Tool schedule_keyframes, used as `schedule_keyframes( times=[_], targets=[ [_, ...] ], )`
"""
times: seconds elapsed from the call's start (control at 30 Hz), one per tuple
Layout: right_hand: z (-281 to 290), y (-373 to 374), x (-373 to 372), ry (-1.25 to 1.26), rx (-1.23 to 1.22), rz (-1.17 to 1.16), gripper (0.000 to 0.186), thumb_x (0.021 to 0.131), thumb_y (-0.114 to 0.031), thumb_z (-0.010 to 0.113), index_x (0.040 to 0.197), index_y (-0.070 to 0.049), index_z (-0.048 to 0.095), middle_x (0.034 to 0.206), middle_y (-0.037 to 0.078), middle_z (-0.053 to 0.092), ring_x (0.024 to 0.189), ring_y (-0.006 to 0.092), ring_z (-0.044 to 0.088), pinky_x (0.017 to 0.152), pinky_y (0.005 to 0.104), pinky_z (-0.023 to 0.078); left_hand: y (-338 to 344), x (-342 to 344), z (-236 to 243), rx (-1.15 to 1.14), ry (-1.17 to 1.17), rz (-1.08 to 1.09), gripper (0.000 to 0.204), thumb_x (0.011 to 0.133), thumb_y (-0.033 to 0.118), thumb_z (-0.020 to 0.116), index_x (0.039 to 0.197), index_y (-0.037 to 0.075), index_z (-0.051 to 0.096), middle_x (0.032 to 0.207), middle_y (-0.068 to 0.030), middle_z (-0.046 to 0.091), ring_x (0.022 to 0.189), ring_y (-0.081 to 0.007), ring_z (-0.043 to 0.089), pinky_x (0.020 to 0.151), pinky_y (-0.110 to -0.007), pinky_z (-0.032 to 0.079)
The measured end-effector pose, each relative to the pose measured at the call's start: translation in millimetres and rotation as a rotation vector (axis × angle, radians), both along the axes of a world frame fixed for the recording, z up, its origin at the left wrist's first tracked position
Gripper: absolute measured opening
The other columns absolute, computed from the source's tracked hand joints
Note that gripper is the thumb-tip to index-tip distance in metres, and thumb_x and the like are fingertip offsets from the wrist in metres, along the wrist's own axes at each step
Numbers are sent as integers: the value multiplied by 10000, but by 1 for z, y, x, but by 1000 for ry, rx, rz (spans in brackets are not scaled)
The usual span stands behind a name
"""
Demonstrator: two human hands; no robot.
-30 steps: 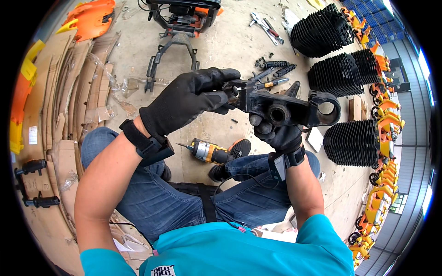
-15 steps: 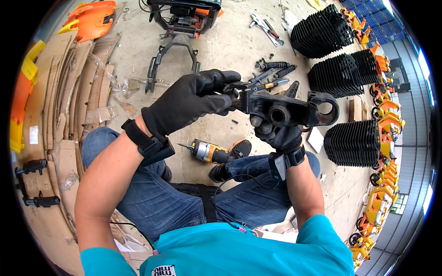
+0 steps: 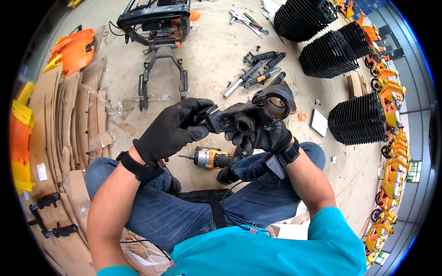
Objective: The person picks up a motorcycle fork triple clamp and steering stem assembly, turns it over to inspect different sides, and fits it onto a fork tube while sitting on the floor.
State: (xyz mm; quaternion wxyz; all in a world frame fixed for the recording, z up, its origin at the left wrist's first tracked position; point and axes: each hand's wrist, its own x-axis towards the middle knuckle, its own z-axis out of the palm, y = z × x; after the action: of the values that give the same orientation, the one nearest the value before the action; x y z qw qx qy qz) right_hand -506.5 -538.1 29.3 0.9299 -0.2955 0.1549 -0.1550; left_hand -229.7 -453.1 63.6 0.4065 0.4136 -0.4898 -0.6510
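Note:
Above my lap I hold a black metal bracket (image 3: 253, 116) with a large open ring at its right end and a round bore near its middle. My left hand (image 3: 168, 131), in a black glove, is closed around the bracket's left end, thumb below and fingers above. Under the right part, my gloved right hand (image 3: 275, 138) grips it from below; the bracket hides some of those fingers. A yellow and black cordless driver (image 3: 212, 158) lies on the floor beyond my crossed legs, its bit pointing left.
Shock absorbers (image 3: 264, 57) and fork tubes (image 3: 244, 79) lie ahead, with pliers and wrenches (image 3: 247, 23) farther off. A black frame (image 3: 161, 69) stands ahead left. Cardboard sheets (image 3: 69, 124) line the left; black ribbed crates (image 3: 358, 118) stand right, near a white box (image 3: 318, 123).
The bracket has turned in my hands, its ring end tilting up and toward the left. My left hand has shifted left and lower, still at the bracket's left end. The view has shifted.

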Motion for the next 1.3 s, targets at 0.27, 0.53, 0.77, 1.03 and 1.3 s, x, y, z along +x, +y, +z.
schedule_keyframes(
  times=[0.27,0.53,0.77,1.03,1.3],
  targets=[
    [-27,-20,-1,262,-232,-170,431,1053,-385,478,1321,-55,552,1185,128,664,1034,230,698,830,325,617,-15,27,0,-221,-462,359,506,902,181,722,1339,-3,544,1006,-86,651,785,-133,638,706,-277,526],
    [-105,-86,21,753,-426,-413,319,975,-292,642,1079,7,672,950,93,703,815,192,706,697,314,611,-8,42,21,-293,-371,433,346,923,196,693,1190,-16,634,940,-73,651,797,-135,622,716,-281,523],
    [-230,-149,45,803,-787,-313,238,969,-260,675,979,-23,698,837,14,664,696,114,617,615,289,493,31,6,35,-687,-59,71,281,880,147,696,1110,-9,655,1012,-150,669,859,-280,663,789,-382,546],
    [-318,-196,69,978,-780,-169,392,898,-277,769,1098,53,700,1017,107,720,894,182,705,761,299,602,52,10,47,-521,-301,94,272,833,136,704,1074,14,677,1024,-140,676,867,-288,671,774,-386,557],
    [-339,-186,106,1085,-1071,-142,354,872,-286,798,1042,5,687,920,77,704,795,148,672,695,283,567,28,24,43,-444,-438,90,269,785,125,712,1039,36,699,1036,-129,684,876,-296,679,758,-389,568]
  ],
)
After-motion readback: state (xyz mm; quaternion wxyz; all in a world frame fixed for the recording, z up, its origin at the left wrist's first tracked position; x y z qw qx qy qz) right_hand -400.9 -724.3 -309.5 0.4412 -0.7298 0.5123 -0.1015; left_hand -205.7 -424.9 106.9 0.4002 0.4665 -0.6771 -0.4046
